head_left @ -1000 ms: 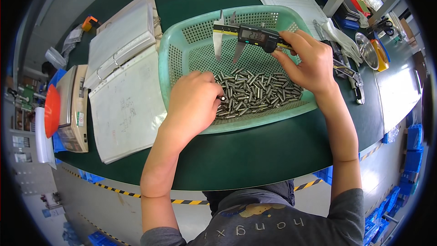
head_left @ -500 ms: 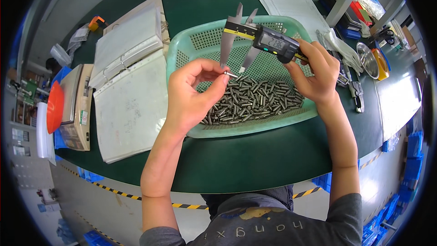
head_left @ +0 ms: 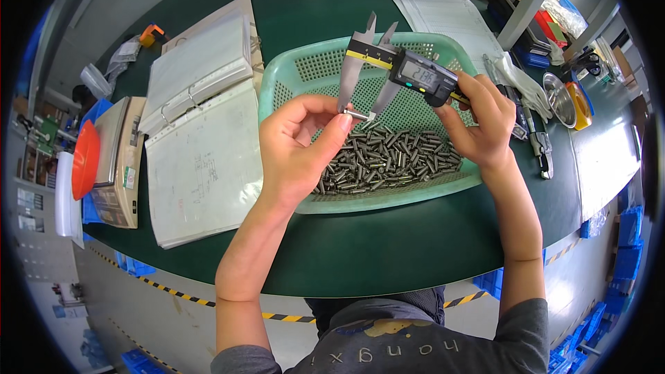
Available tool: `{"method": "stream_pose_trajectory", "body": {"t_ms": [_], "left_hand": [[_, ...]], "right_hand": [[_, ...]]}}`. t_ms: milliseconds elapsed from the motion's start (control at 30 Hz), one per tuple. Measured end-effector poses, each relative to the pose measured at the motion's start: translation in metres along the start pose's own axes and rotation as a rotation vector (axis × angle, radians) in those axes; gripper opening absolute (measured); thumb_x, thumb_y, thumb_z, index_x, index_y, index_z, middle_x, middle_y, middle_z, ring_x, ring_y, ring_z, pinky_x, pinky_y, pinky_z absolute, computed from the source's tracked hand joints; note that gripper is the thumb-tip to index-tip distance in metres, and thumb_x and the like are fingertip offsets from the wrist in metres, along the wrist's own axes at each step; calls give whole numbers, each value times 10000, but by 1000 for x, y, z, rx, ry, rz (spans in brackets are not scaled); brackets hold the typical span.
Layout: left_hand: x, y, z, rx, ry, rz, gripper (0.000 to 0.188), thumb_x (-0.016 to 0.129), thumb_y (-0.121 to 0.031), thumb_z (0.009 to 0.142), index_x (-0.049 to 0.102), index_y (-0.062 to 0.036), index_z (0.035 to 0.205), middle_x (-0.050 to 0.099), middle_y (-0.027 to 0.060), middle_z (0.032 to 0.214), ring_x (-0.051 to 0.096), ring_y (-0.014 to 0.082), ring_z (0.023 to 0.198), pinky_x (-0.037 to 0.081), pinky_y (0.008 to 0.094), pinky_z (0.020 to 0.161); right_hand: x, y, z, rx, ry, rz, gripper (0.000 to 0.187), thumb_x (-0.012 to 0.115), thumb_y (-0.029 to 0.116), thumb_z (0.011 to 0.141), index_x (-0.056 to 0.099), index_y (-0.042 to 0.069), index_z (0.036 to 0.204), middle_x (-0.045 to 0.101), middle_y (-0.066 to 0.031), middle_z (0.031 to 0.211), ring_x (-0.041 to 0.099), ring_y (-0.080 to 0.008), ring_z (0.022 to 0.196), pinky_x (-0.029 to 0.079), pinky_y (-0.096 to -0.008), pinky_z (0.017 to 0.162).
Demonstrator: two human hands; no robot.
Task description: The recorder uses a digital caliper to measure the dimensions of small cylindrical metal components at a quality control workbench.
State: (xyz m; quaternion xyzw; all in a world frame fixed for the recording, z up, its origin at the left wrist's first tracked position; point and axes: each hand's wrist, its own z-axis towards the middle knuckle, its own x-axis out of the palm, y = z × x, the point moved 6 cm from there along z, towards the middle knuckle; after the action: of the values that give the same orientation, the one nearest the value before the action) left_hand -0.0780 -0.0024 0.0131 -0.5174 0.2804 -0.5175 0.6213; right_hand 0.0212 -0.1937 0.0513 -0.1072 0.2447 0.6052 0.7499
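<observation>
Between the thumb and fingers of my left hand [head_left: 298,145] is a short metal pin [head_left: 357,115]. It lies between the lower jaws of a digital caliper [head_left: 402,69]; whether both jaw tips touch it is hard to tell. My right hand [head_left: 481,121] is closed around the caliper's body and beam, with the thumb under the display. Below both hands sits a green perforated plastic basket [head_left: 395,202]. Many similar metal pins [head_left: 388,159] are heaped in its near part.
An open ring binder [head_left: 204,166] with sleeved sheets lies left of the basket, beside a scale [head_left: 118,166] with an orange-red dish [head_left: 86,159]. To the right are another caliper [head_left: 540,142], white gloves [head_left: 524,86] and a metal bowl [head_left: 560,100]. Papers [head_left: 450,21] lie behind the basket.
The pin now lies lengthwise between the caliper jaws, where before only its near end was by one jaw. The caliper has moved slightly lower, and its displayed reading has changed.
</observation>
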Motion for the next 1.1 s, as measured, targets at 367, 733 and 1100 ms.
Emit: {"method": "stream_pose_trajectory", "body": {"t_ms": [367, 733, 1100], "left_hand": [[-1, -1, 0, 9, 3, 101, 143, 632, -59, 831, 595, 25, 940, 642, 82, 884, 618, 135, 818, 490, 262, 772], [-4, 3, 0, -92, 33, 107, 143, 652, -43, 824, 594, 37, 927, 633, 74, 899, 587, 100, 788, 484, 236, 736], [-5, -1, 1, -158, 21, 121, 154, 656, -94, 820, 599, 18, 909, 634, 72, 837, 623, 134, 786, 487, 255, 759]], "right_hand": [[0, 0, 1, 14, 5, -6, 285, 760, 128, 658, 616, 14, 877, 536, -64, 606, 535, -194, 476, 403, -279, 415], [4, -3, -3, 19, 77, -48, 308, 749, 197, 662, 606, 29, 877, 555, -64, 637, 523, -230, 466, 400, -302, 414], [9, -4, -3, 30, 130, -54, 337, 733, 228, 695, 587, 34, 930, 568, -57, 676, 546, -237, 503, 417, -316, 427]]}}
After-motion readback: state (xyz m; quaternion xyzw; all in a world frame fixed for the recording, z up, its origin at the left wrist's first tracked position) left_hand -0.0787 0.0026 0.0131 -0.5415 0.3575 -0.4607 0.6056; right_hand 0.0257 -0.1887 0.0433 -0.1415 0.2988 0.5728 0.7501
